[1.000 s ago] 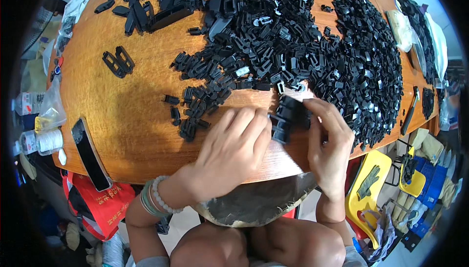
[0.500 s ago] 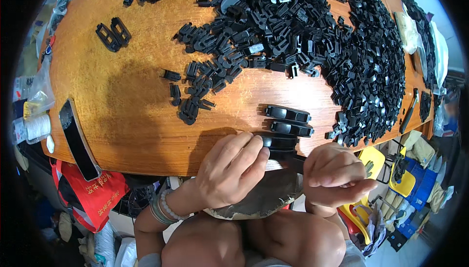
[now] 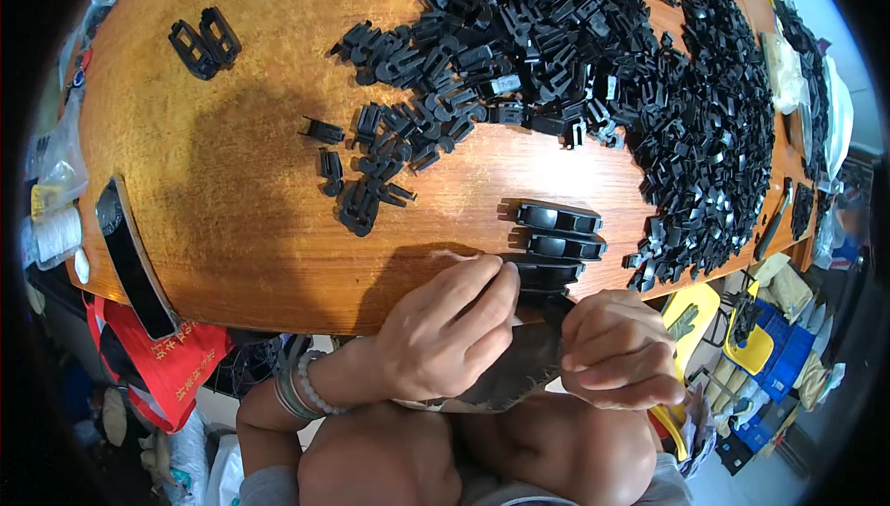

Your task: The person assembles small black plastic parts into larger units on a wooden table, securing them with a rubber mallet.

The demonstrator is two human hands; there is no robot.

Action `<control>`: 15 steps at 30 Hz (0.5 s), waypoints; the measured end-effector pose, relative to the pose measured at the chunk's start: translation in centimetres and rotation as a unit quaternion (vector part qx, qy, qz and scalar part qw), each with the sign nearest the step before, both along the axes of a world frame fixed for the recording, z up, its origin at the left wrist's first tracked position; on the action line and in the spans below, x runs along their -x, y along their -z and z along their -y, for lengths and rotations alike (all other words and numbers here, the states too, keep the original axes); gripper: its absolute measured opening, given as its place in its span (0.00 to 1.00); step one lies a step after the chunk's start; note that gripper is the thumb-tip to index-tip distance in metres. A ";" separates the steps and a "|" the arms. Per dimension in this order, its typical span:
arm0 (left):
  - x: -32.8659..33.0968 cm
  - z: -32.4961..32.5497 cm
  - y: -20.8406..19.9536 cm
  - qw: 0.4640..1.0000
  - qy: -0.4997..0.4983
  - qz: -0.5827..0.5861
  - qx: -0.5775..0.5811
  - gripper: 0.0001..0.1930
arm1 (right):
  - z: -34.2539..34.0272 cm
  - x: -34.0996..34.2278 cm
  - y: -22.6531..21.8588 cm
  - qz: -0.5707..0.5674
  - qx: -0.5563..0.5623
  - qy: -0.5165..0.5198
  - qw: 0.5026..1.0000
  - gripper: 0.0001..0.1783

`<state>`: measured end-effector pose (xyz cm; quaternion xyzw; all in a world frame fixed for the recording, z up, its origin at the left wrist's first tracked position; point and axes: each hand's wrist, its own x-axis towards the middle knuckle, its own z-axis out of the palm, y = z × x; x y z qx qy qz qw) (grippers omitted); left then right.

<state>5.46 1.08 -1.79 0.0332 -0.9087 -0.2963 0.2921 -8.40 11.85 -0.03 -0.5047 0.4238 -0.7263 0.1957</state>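
Three long black plastic parts with shiny tops lie in a row at the front of the table: the far part, the middle part and the near part. At the left end of the near part, my left hand has thumb and fingertips pinched together; what they hold is hidden. My right hand is curled closed just past the table edge, beside a dark piece whose shape I cannot make out. A dark grey pad with a frayed edge lies over my lap below both hands.
Small black plastic clips form a large heap at the right and far middle, with a looser group left of it. Two joined black frames lie far left. A phone rests at the left edge; a red bag hangs below.
My view has shifted slightly. My left hand's fingertips have drawn into a tighter pinch, and my right hand has moved a little left and down, still curled.
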 end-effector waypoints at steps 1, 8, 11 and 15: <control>-0.1 0.0 0.2 1.000 -0.007 -0.003 0.010 0.07 | 0.0 -0.2 -0.1 -0.002 0.002 -0.002 1.000 0.32; -0.2 -0.1 0.8 0.998 0.027 -0.022 0.048 0.10 | 1.5 0.3 -1.1 0.037 0.012 0.135 0.990 0.37; -0.1 0.0 1.1 0.998 0.030 -0.029 0.045 0.11 | 1.8 0.4 -0.5 0.041 0.031 0.113 0.992 0.36; -0.4 0.6 0.9 0.993 0.046 -0.029 0.108 0.13 | 1.3 0.9 -0.3 0.048 0.037 0.021 0.998 0.33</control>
